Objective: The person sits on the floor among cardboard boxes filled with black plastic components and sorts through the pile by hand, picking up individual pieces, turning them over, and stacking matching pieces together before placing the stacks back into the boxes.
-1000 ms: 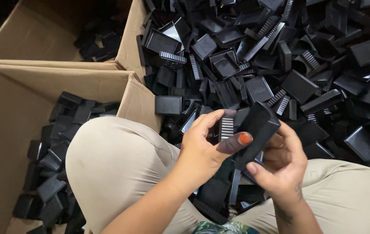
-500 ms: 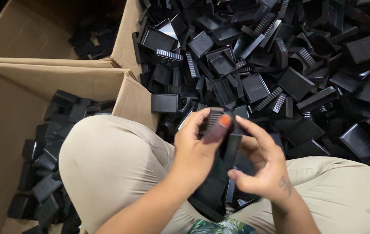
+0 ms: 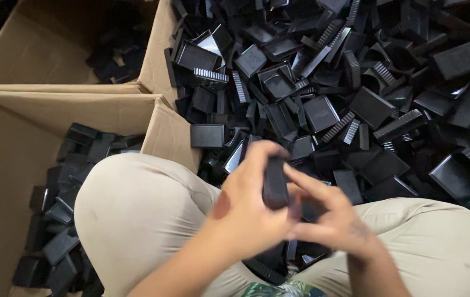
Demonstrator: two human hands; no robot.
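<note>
Pile of black plastic parts fills the upper right: moulded trays and lids, mostly rectangular, smooth matte faces, many with ribbed or toothed edges, lying at all angles and overlapping.

Near cardboard box at left: plain brown corrugated board, flaps open, inner wall bare, bottom part-covered with the same sort of black pieces, loosely stacked. Far cardboard box behind it, same board, a smaller dark heap in its corner.

Person's legs in beige trousers, soft woven cloth, knees spread either side of the hands.

Left hand: motion-blurred, grip closed around a small black part, thumb on the near side, fingers wrapped over the top. Part looks narrow, oblong, rounded edges, matte; finer detail lost in blur.

Right hand: also blurred, fingers extended toward the same part and touching its right side; grip looks pinched on it, but exact finger contact can't be resolved.

The part sits between both hands, above the gap between the knees, just in front of the pile's near edge.
</note>
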